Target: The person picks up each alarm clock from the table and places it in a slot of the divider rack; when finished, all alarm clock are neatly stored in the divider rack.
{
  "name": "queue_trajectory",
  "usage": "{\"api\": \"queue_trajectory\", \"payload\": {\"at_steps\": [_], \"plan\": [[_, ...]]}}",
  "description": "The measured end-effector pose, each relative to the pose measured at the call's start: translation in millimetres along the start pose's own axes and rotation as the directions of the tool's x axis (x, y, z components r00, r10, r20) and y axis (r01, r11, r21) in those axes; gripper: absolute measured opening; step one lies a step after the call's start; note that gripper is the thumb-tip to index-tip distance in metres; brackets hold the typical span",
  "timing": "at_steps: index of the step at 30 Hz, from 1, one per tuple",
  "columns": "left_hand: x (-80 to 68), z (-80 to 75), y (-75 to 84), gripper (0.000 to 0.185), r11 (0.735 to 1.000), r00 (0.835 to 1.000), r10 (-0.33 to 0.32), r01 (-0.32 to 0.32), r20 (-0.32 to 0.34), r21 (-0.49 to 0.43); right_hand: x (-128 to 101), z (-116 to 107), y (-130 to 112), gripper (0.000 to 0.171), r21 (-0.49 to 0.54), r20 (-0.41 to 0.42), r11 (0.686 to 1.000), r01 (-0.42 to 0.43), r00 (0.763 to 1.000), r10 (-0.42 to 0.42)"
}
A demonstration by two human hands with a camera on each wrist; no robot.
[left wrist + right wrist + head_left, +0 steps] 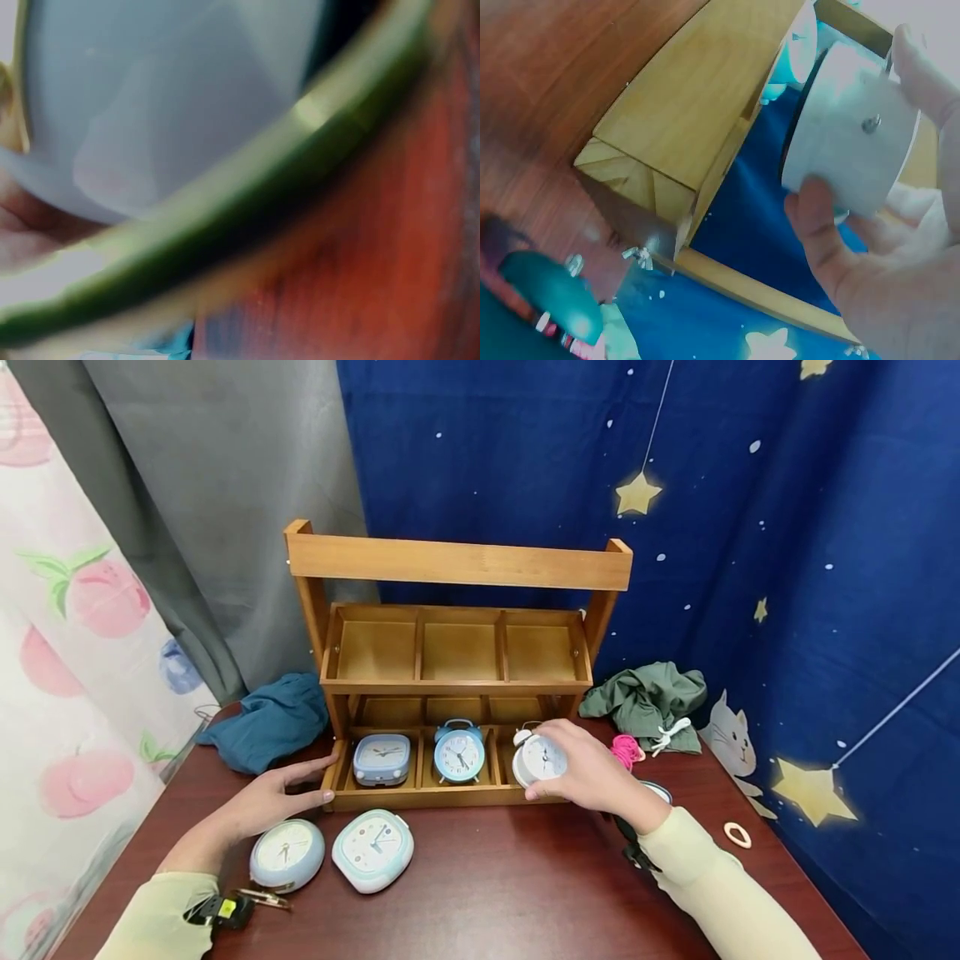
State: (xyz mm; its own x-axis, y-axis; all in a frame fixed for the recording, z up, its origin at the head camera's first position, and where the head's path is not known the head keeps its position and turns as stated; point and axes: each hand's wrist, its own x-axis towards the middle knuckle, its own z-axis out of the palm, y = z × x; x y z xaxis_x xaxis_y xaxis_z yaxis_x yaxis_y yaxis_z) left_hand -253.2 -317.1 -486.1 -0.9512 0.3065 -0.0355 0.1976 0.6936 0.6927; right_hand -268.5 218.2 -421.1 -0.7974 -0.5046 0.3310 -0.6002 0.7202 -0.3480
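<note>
My right hand (588,768) grips a white twin-bell alarm clock (542,758) at the right compartment of the lower tier of a wooden shelf (459,564). In the right wrist view, thumb and fingers hold the white clock by its sides, its back showing. A square blue alarm clock (382,760) sits in the left compartment, and a blue twin-bell alarm clock (459,755) stands in the middle one. My left hand (262,802) touches the shelf's left front corner with thumb and forefinger extended. The left wrist view is too blurred to tell much.
A round pale-blue clock (287,855) and a mint-white clock (372,852) lie on the table (517,885) before the shelf. Teal cloth (266,722) lies left, green cloth (648,702) right. Pink cord (626,751) and a cream ring (737,835) lie at right.
</note>
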Motion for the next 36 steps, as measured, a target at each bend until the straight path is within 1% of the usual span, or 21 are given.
{"api": "queue_trajectory", "payload": {"at_steps": [4,7,11,17,24,31,34,36], "plan": [[-0.3,1.0,0.1,0.079,1.000,1.000,-0.001,0.001,-0.001,-0.007,16.6,9.9,4.3,0.096,-0.023,-0.013,0.998,-0.066,0.998,0.065],[-0.1,1.2,-0.1,0.078,1.000,1.000,-0.004,0.004,-0.003,-0.007,25.0,18.3,8.3,0.096,-0.035,0.007,0.994,-0.101,0.995,0.101],[-0.4,1.3,-0.1,0.078,1.000,1.000,-0.005,0.005,-0.001,-0.002,31.7,30.9,16.9,0.098,-0.058,0.045,0.991,-0.120,0.991,0.123],[-0.2,1.1,-1.9,0.079,1.000,1.000,-0.001,0.001,-0.004,0.000,36.6,46.6,27.8,0.096,-0.085,0.053,0.990,-0.115,0.991,0.120],[1.6,0.8,-4.5,0.080,1.000,1.000,0.000,0.000,-0.008,-0.002,36.6,59.3,33.7,0.095,-0.114,0.054,0.986,-0.125,0.990,0.132],[0.6,0.8,-2.6,0.078,1.000,1.000,0.015,-0.015,-0.001,-0.012,35.5,61.3,33.3,0.096,-0.138,0.054,0.984,-0.115,0.991,0.124],[0.1,0.5,-1.3,0.077,1.000,1.000,0.023,-0.023,0.001,-0.010,36.5,60.3,32.1,0.096,-0.140,0.068,0.984,-0.112,0.990,0.123],[0.2,0.9,-1.4,0.077,1.000,1.000,0.014,-0.014,-0.002,-0.009,36.7,59.1,30.9,0.096,-0.138,0.084,0.984,-0.115,0.988,0.127]]}}
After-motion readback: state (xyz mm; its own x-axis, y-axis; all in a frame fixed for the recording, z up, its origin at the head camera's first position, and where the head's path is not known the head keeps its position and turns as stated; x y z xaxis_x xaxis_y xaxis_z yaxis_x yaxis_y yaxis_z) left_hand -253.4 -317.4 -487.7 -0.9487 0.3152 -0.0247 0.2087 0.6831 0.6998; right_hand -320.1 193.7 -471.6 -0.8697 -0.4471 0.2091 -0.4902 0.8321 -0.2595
